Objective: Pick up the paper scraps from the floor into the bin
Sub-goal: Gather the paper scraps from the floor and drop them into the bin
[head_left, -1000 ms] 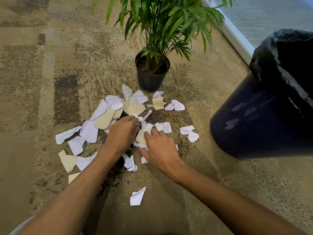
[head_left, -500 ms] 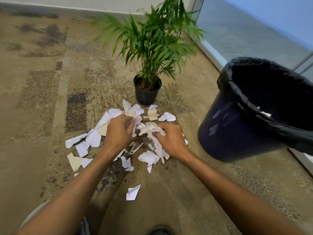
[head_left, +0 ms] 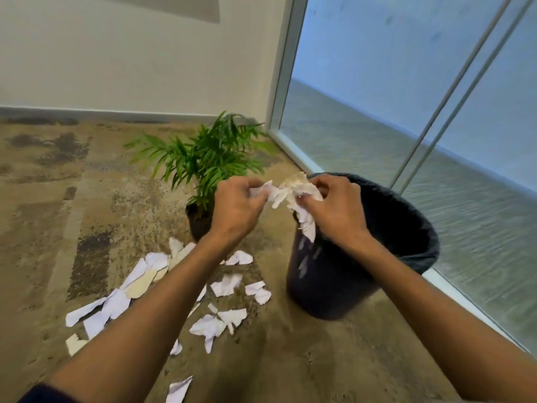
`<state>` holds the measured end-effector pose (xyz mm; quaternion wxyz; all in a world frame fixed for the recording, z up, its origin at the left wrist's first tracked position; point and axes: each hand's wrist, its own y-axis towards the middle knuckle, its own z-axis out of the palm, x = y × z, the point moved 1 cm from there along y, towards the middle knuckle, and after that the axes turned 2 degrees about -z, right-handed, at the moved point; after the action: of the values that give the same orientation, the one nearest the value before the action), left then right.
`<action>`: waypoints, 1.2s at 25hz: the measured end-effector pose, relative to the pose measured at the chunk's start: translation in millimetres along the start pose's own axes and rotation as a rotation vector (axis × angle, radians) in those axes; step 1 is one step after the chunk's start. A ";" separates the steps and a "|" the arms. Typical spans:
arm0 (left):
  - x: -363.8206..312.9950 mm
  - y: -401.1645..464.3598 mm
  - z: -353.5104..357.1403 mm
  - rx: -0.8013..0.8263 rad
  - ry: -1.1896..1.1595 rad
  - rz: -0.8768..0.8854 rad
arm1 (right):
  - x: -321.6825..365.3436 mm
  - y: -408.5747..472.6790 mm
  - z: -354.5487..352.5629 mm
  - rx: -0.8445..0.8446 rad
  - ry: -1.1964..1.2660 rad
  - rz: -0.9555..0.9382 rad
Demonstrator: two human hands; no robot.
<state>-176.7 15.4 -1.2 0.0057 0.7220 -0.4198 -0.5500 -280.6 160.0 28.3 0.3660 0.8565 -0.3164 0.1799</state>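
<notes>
A bunch of white and cream paper scraps (head_left: 290, 193) is gripped between my left hand (head_left: 236, 207) and my right hand (head_left: 334, 210), raised in the air. The bunch hangs at the near left rim of the dark bin (head_left: 412, 228), which is lined with a black bag. My right hand is over the bin's opening, my left hand just left of it. Several loose scraps (head_left: 226, 286) still lie on the carpet below and to the left, between my forearms and further left (head_left: 116, 303). One scrap (head_left: 178, 389) lies near the bottom edge.
A potted green plant (head_left: 209, 158) in a black pot stands on the carpet just behind my left hand. A glass wall (head_left: 406, 112) runs along the right behind the bin. A white wall (head_left: 130, 53) closes the back.
Both hands gathered scraps on the floor, closed on a bunch and lifted it up and right to the bin's rim. The view has tilted up.
</notes>
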 end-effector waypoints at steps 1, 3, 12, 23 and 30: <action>-19.8 10.5 13.2 0.012 0.014 0.049 | -5.0 6.3 -20.2 -0.024 -0.047 0.009; -55.2 26.4 45.1 0.086 0.067 0.104 | -20.5 14.1 -51.8 -0.043 -0.158 0.025; -95.9 22.5 178.8 0.641 0.622 0.060 | -131.7 7.0 -53.6 0.194 -0.484 0.196; -76.5 20.5 178.8 0.958 0.640 0.108 | -139.3 4.2 -41.4 0.659 -0.572 0.157; -44.8 18.7 101.6 0.520 0.432 0.307 | -37.9 15.9 -48.2 0.128 -0.769 -0.171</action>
<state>-271.0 76.8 2.8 -0.0069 0.7274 -0.6380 -0.2527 -322.8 202.8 48.2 0.1805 0.9057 -0.3461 -0.1656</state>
